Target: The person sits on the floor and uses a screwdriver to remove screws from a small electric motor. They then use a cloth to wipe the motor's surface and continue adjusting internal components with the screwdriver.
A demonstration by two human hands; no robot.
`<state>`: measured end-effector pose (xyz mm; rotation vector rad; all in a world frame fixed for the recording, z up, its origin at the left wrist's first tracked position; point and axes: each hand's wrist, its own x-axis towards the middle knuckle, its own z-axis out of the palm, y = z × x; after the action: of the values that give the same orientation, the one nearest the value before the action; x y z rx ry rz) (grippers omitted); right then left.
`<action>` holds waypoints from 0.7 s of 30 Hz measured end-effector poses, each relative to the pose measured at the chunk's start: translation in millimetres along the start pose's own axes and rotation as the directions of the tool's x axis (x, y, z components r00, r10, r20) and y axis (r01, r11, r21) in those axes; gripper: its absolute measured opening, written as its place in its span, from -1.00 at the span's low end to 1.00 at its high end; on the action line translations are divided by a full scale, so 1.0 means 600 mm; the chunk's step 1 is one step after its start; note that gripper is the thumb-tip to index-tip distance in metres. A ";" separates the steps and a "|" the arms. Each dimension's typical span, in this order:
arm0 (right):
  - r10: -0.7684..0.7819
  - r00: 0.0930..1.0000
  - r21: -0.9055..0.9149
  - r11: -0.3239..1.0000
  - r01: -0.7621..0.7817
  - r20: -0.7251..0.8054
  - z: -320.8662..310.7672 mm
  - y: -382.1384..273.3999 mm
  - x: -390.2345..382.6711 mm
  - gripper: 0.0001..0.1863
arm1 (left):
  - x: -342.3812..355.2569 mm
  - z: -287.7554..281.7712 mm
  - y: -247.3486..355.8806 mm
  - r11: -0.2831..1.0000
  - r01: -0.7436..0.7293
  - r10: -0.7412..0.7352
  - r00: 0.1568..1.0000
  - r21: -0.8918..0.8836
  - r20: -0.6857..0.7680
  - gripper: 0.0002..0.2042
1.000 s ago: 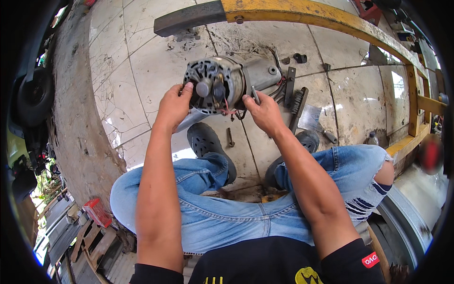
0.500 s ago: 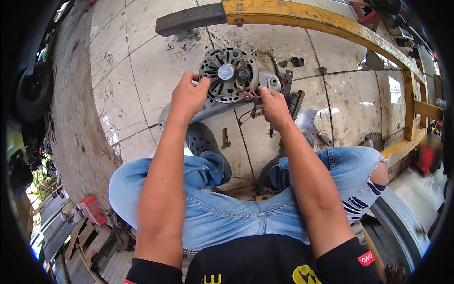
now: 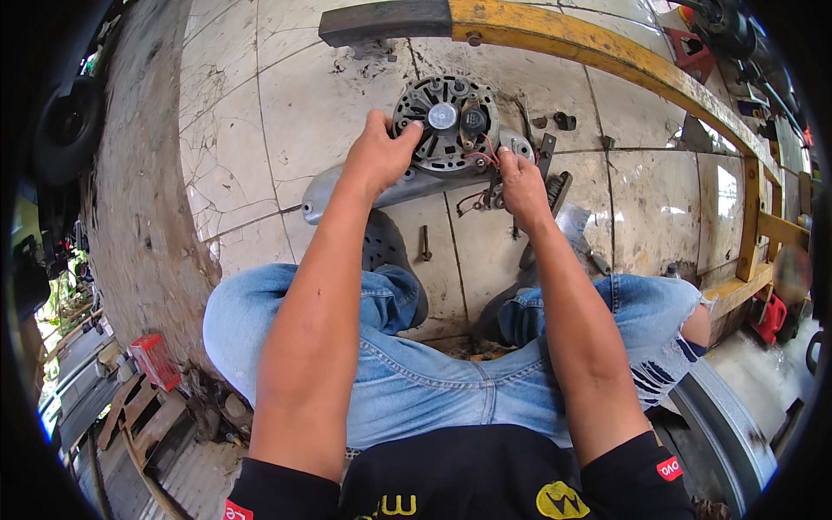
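Note:
An alternator (image 3: 426, 156) with a slotted round metal end lies face up on a long grey metal cover (image 3: 347, 192). A silver cap (image 3: 443, 116) marks its middle, beside a dark oval part (image 3: 473, 120). My left hand (image 3: 380, 156) grips its left edge, thumb on the slotted face. At the lower right, my right hand (image 3: 524, 184) has thumb and forefinger pinched close to thin red wires (image 3: 490, 154) that come from the alternator. Whatever that pinch holds is hidden. Small metal pieces on wires (image 3: 485, 201) lie beside this hand.
Beyond the alternator runs a yellow metal frame (image 3: 555, 33) with a dark end. A brush (image 3: 559, 189) and a flat dark bar (image 3: 546, 154) lie right of my right hand. One bolt (image 3: 425, 243) rests on the tiles between my feet. A small black part (image 3: 564, 120) sits farther right.
The whole view has shifted, so the alternator appears farther right. My left thumb has slid farther onto its face. A shiny thin shank seen by my right fingers no longer shows clearly.

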<state>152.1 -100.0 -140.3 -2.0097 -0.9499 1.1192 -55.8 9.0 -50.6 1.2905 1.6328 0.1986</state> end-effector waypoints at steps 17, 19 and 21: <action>0.031 0.996 0.185 0.982 -0.046 0.082 -0.010 0.046 0.015 -0.37 | -0.002 0.049 -0.040 0.896 -0.003 0.058 0.992 -0.444 0.112 -0.06; 0.049 0.996 0.144 0.988 -0.059 0.075 -0.016 0.050 0.016 -0.39 | -0.005 0.047 -0.024 0.910 -0.021 0.066 0.993 -0.415 0.095 -0.06; 0.046 0.996 0.119 0.991 -0.055 0.074 -0.018 0.042 0.014 -0.40 | -0.005 0.050 -0.018 0.910 -0.031 0.067 0.995 -0.414 0.073 -0.06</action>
<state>171.8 -108.5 -159.5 -1.9168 -0.8495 1.2533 -39.8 -10.4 -70.4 0.9989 1.3915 0.4859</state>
